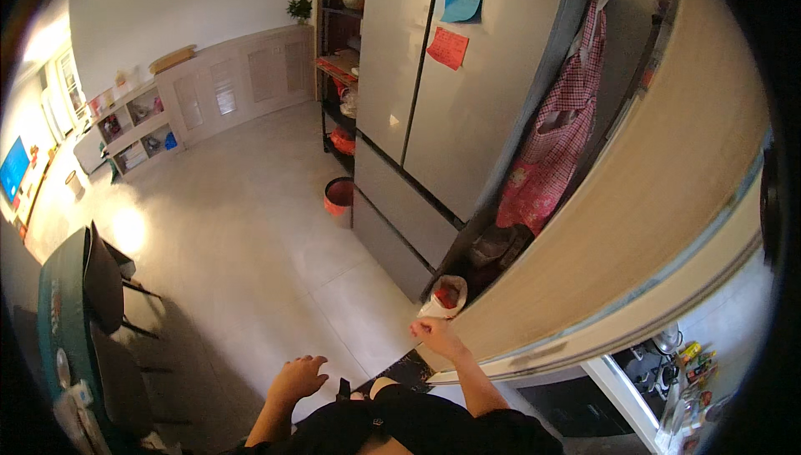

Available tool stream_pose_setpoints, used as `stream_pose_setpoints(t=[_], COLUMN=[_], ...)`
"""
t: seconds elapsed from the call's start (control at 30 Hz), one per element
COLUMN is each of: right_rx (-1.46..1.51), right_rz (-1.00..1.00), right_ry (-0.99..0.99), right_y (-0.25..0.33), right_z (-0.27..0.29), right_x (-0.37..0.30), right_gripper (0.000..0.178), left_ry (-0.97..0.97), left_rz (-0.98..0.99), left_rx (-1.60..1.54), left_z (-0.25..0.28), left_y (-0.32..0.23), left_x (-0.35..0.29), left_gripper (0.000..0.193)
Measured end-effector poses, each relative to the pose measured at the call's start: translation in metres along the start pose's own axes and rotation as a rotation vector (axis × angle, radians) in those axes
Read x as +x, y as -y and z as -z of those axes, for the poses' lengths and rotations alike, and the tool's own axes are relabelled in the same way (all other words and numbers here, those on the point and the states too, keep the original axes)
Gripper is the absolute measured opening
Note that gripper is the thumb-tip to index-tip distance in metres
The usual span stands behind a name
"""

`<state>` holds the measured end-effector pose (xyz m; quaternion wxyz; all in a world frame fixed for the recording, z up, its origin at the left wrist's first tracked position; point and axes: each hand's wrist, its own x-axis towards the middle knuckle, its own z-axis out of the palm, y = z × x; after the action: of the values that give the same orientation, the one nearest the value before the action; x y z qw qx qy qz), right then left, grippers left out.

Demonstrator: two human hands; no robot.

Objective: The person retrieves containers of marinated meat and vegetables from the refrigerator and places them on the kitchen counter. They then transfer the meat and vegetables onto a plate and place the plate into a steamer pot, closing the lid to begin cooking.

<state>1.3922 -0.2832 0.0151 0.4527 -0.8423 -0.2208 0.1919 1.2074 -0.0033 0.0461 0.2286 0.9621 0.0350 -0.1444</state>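
Note:
My left hand [300,377] is held out low in front of me, its fingers apart and nothing in them. Ahead and to the right, my right hand [435,335] has its fingers curled in, and no object shows in it. Just beyond that hand, a white bag [434,306] with something red inside stands beside the lower corner of a large grey refrigerator [400,230]. In the picture the hand overlaps the bag's near edge; whether they touch I cannot tell.
A sliding door panel [617,230] borders my right side, with a kitchen counter [622,397] behind it. A checked red apron [561,134] hangs beside the refrigerator. A red bucket [339,196] stands by a dark shelf rack [338,80]. At left are a green-covered table [62,288] and chairs [104,288].

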Motion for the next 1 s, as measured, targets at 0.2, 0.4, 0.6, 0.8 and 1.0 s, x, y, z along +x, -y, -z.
stream_pose_setpoints(t=[0.2,0.4,0.6,0.8,1.0], right_rx=[1.351,2.013,2.051,2.068,1.900], right_rz=[-0.145,-0.183,-0.244,-0.191,-0.088], right_ry=[-0.123,-0.356,-0.686,-0.987,-1.064], right_y=[-0.011,-0.058,-0.112,-0.119,-0.091], right_z=[0.032,0.053,0.057,0.056,0.030], right_x=[0.178,0.384,0.506,0.549,0.538], right_gripper=[0.019,0.025,0.023,0.024,0.011], left_ry=[0.145,0.094,0.145,0.393,0.609], left_rz=[-0.076,0.061,-0.017,-0.137,-0.580], left_rx=[-0.099,-0.112,-0.132,-0.069,0.067], left_z=[0.056,0.111,0.157,0.214,0.246], left_y=[0.020,0.040,0.065,0.087,0.161], left_x=[0.124,0.227,0.315,0.416,0.526], left_gripper=[0.042,0.042,0.043,0.046,0.043])
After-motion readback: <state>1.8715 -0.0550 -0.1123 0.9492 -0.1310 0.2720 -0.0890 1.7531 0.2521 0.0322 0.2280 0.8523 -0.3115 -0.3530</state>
